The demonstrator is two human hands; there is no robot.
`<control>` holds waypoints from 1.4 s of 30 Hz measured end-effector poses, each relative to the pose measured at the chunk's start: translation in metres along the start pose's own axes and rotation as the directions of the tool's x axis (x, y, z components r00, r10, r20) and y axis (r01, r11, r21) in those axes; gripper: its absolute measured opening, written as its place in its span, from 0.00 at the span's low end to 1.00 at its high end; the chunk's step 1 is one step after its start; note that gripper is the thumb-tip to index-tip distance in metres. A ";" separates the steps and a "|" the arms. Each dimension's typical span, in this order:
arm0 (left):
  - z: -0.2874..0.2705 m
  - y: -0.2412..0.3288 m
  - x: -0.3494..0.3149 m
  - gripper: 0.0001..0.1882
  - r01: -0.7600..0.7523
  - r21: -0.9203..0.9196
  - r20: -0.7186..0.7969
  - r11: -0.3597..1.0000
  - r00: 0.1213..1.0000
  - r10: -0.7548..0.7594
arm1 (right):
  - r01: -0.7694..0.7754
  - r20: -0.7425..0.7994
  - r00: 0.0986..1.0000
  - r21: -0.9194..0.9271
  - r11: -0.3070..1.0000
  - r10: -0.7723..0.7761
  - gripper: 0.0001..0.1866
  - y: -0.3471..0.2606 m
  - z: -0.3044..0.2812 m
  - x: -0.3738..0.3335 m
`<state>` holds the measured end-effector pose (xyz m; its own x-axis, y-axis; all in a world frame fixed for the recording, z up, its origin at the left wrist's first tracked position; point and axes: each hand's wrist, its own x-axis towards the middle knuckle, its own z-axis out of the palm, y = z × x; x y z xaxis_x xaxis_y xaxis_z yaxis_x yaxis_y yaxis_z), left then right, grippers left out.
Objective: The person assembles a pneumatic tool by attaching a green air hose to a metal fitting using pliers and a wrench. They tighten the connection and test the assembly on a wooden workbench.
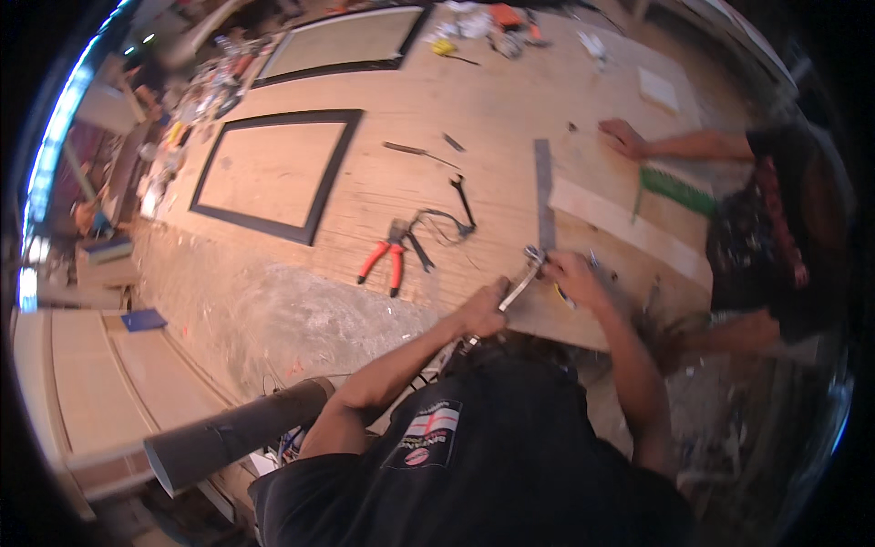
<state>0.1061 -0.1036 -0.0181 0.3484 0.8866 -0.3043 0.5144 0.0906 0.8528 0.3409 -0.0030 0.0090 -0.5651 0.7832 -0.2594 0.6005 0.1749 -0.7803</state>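
My left hand (pixel 483 308) is closed round the near part of a long silver metal tool (pixel 519 294), whose exact kind I cannot make out. The tool slants up and to the right, and its wider head lies at the near end of a flat grey strip (pixel 544 191). My right hand (pixel 572 276) is beside that head with its fingers drawn together. Whatever the right fingers pinch is too small to name. Left of my hands lie red-handled pliers (pixel 395 260), a dark open-end wrench (pixel 463 201) and a dark tangled cord (pixel 439 224).
A thin screwdriver-like tool (pixel 419 153) and two black frames (pixel 335 173) lie on the wooden tabletop (pixel 437 100). A pale board (pixel 629 232) lies to the right. Another person's hand (pixel 623 139) rests on the table near a green mesh piece (pixel 676 189). A dark tube (pixel 241 428) is at lower left.
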 end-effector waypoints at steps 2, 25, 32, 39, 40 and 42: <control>-0.020 0.017 -0.005 0.25 0.002 0.038 0.098 0.999 0.995 -0.005 | -0.127 0.279 0.960 0.320 0.939 0.035 0.12 0.006 -0.022 0.005; -0.003 0.010 0.001 0.23 0.101 0.039 0.067 0.994 0.992 -0.103 | -0.109 0.065 0.993 0.262 0.959 0.095 0.14 0.018 -0.004 0.004; -0.004 0.016 0.003 0.22 0.132 0.006 0.069 0.991 0.989 -0.132 | -0.105 -0.129 0.988 -0.131 0.986 0.088 0.09 -0.008 -0.001 -0.001; -0.005 0.016 0.005 0.20 0.156 0.010 0.070 0.988 0.985 -0.156 | -0.200 -0.312 0.942 -0.223 0.954 0.125 0.10 -0.022 0.013 -0.005; -0.005 0.014 0.006 0.20 0.147 0.020 0.061 0.989 0.987 -0.148 | -0.183 -0.306 0.945 -0.211 0.960 0.113 0.11 -0.022 0.013 -0.006; -0.005 0.010 0.006 0.21 0.130 0.040 0.046 0.991 0.990 -0.132 | -0.148 -0.295 0.951 -0.185 0.971 0.089 0.11 -0.019 0.012 -0.007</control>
<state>0.1095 -0.0951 -0.0088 0.3135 0.8449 -0.4334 0.5864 0.1868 0.7882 0.3268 -0.0189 0.0195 -0.3174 0.9366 -0.1486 0.7720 0.1642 -0.6141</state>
